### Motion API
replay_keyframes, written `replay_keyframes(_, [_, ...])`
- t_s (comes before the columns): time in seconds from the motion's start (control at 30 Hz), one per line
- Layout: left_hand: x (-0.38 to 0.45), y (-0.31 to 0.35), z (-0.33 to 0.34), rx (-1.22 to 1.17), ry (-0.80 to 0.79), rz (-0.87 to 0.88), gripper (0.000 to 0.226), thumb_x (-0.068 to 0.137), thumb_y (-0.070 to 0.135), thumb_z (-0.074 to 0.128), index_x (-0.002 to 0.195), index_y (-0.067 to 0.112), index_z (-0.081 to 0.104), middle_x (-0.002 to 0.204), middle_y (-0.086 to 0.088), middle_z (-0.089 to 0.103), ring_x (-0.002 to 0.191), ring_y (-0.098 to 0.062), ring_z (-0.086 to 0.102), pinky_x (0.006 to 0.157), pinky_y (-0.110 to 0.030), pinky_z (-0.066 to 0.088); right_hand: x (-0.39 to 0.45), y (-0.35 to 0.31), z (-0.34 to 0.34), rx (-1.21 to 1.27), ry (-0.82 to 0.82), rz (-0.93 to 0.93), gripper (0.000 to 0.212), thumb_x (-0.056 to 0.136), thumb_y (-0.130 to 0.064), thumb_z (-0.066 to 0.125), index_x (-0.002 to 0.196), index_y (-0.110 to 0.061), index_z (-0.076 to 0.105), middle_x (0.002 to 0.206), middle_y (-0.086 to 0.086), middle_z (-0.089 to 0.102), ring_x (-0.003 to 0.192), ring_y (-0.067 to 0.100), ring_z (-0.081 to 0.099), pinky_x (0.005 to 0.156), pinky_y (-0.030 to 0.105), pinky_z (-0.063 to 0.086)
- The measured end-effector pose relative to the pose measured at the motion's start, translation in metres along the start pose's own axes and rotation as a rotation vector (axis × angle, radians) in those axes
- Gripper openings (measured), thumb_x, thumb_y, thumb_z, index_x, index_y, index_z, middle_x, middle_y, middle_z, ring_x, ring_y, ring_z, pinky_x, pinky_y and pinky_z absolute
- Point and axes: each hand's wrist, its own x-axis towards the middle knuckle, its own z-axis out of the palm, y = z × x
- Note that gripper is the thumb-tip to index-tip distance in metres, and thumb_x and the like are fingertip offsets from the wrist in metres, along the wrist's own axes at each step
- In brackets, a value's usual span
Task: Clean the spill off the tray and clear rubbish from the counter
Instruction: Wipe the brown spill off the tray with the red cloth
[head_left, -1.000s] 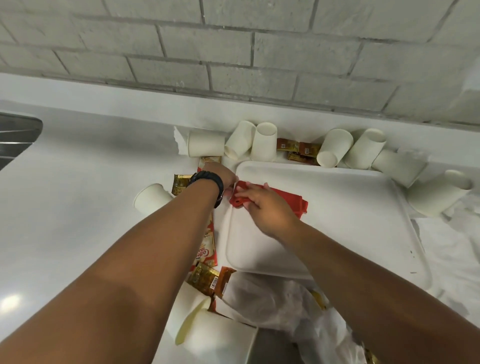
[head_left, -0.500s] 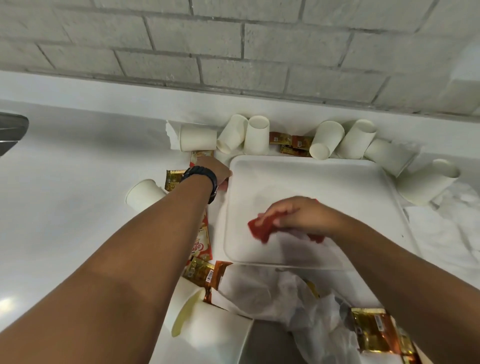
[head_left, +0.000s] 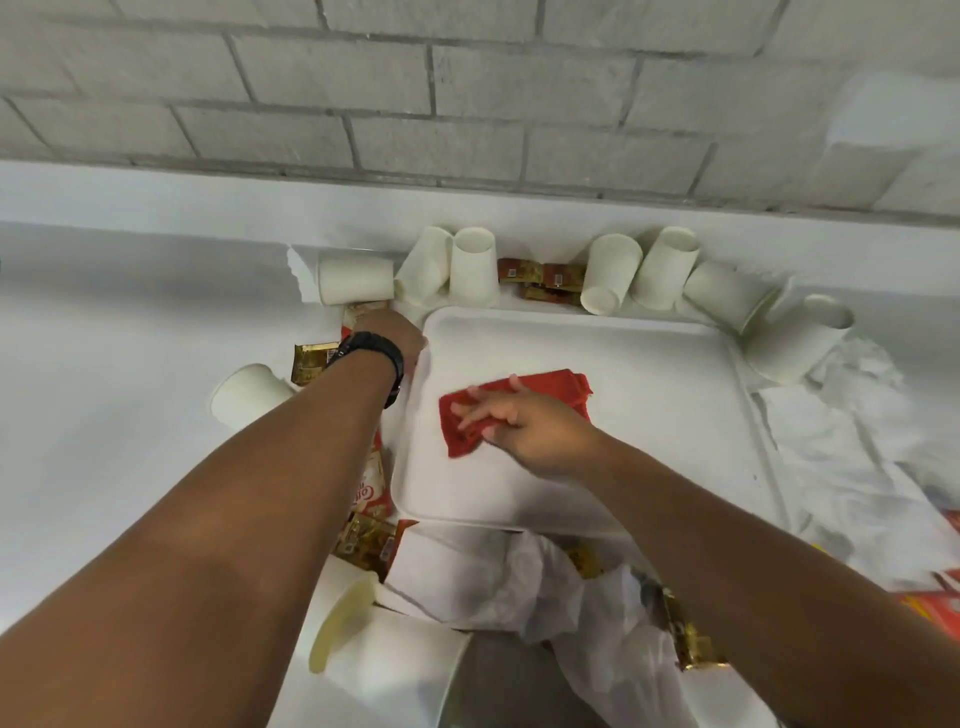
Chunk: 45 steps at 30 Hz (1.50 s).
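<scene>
Crumpled red cloth (head_left: 511, 410) pressed flat on smooth white tray (head_left: 649, 395)

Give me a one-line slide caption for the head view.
Right hand presses a red cloth on the white tray; left hand steadies its corner amid paper cups.

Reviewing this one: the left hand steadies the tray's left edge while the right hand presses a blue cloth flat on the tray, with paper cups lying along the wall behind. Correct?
Not quite: the cloth is red, not blue, as the head view shows. The rest holds: the left hand is at the left edge of the tray, the right hand presses the cloth flat on it, and paper cups lie along the wall behind.
</scene>
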Motion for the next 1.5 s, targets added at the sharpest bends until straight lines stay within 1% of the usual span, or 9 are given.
replay_keyframes(0.17, [-0.006, 0.006, -0.005, 0.293, -0.013, 0.084, 0.035, 0.097, 0.031, 0.041, 0.097, 0.006, 0.066, 0.106, -0.011, 0.067, 0.086, -0.025, 0.059, 0.08, -0.031, 0.048, -0.052, 0.009, -0.043, 0.105, -0.252, 0.084, 0.029, 0.092, -0.005, 0.057, 0.111, -0.022, 0.07, 0.13, -0.005, 0.062, 0.122, 0.005, 0.051, 0.109, 0.02, 0.036])
replay_keyframes(0.3, [-0.026, 0.018, 0.002, 0.258, 0.227, 0.132, 0.028, 0.095, 0.021, 0.048, 0.119, 0.01, 0.058, 0.122, -0.011, 0.059, 0.112, -0.029, 0.055, 0.091, -0.034, 0.044, -0.08, 0.026, -0.076, 0.472, 0.259, 0.06, 0.029, 0.095, -0.005, 0.051, 0.1, -0.025, 0.072, 0.106, -0.002, 0.073, 0.075, 0.019, 0.061, 0.062, 0.028, 0.05])
replay_keyframes(0.37, [-0.049, 0.031, 0.018, 0.097, 0.379, 0.282, 0.042, 0.089, 0.026, 0.057, 0.129, 0.014, 0.05, 0.135, -0.011, 0.049, 0.123, -0.031, 0.047, 0.101, -0.04, 0.039, -0.086, 0.035, -0.095, 0.549, 0.492, -0.016, 0.028, 0.096, -0.009, 0.05, 0.103, -0.026, 0.071, 0.105, 0.005, 0.072, 0.078, 0.028, 0.057, 0.068, 0.037, 0.045])
replay_keyframes(0.5, [-0.1, 0.079, 0.053, 0.105, 0.052, 0.5, 0.088, 0.08, 0.064, 0.056, 0.148, 0.018, 0.026, 0.156, -0.005, 0.022, 0.141, -0.027, 0.026, 0.113, -0.042, 0.029, -0.087, 0.044, -0.126, 0.418, 0.672, -0.002, 0.029, 0.097, -0.006, 0.049, 0.11, -0.024, 0.067, 0.092, -0.02, 0.072, 0.081, -0.001, 0.064, 0.075, 0.022, 0.046])
replay_keyframes(0.63, [-0.131, 0.102, 0.083, 0.371, -0.239, 0.518, 0.126, 0.061, 0.086, 0.052, 0.152, 0.016, 0.0, 0.16, -0.006, -0.008, 0.146, -0.034, -0.005, 0.117, -0.052, 0.014, -0.087, 0.075, -0.118, 0.019, 0.38, 0.317, 0.043, 0.093, -0.022, 0.058, 0.127, -0.047, 0.053, 0.101, -0.008, 0.07, 0.071, 0.019, 0.07, 0.066, 0.041, 0.059])
replay_keyframes(0.7, [-0.133, 0.101, 0.091, 0.455, -0.233, 0.504, 0.133, 0.058, 0.087, 0.054, 0.151, 0.015, -0.008, 0.159, -0.006, -0.016, 0.145, -0.037, -0.012, 0.117, -0.054, 0.009, -0.088, 0.09, -0.108, -0.253, 0.289, 0.37, 0.057, 0.09, -0.026, 0.063, 0.141, -0.039, 0.04, 0.137, -0.003, 0.055, 0.102, 0.018, 0.067, 0.084, 0.036, 0.056])
replay_keyframes(0.77, [-0.133, 0.103, 0.092, 0.464, -0.232, 0.485, 0.134, 0.058, 0.086, 0.055, 0.151, 0.015, -0.011, 0.158, -0.005, -0.019, 0.145, -0.037, -0.013, 0.116, -0.055, 0.008, -0.089, 0.1, -0.104, -0.533, 0.32, 0.324, 0.06, 0.092, -0.031, 0.06, 0.146, -0.03, 0.035, 0.157, -0.004, 0.029, 0.139, 0.019, 0.037, 0.11, 0.035, 0.036])
replay_keyframes(1.0, [-0.132, 0.105, 0.093, 0.515, -0.214, 0.472, 0.134, 0.055, 0.089, 0.053, 0.15, 0.019, -0.01, 0.158, 0.0, -0.019, 0.145, -0.035, -0.01, 0.114, -0.057, 0.016, -0.124, 0.105, -0.113, -0.916, 0.306, 0.297, 0.046, 0.098, -0.038, 0.046, 0.142, -0.029, 0.042, 0.118, 0.007, 0.058, 0.105, 0.027, 0.057, 0.085, 0.034, 0.035])
replay_keyframes(1.5, [-0.136, 0.109, 0.093, 0.554, -0.193, 0.467, 0.135, 0.051, 0.091, 0.052, 0.151, 0.02, -0.004, 0.159, 0.001, -0.013, 0.145, -0.039, -0.002, 0.109, -0.057, 0.03, -0.207, 0.056, -0.079, -0.412, 0.228, 0.415, 0.017, 0.09, -0.024, 0.059, 0.107, -0.025, 0.058, 0.089, -0.004, 0.065, 0.081, 0.016, 0.06, 0.064, 0.028, 0.042])
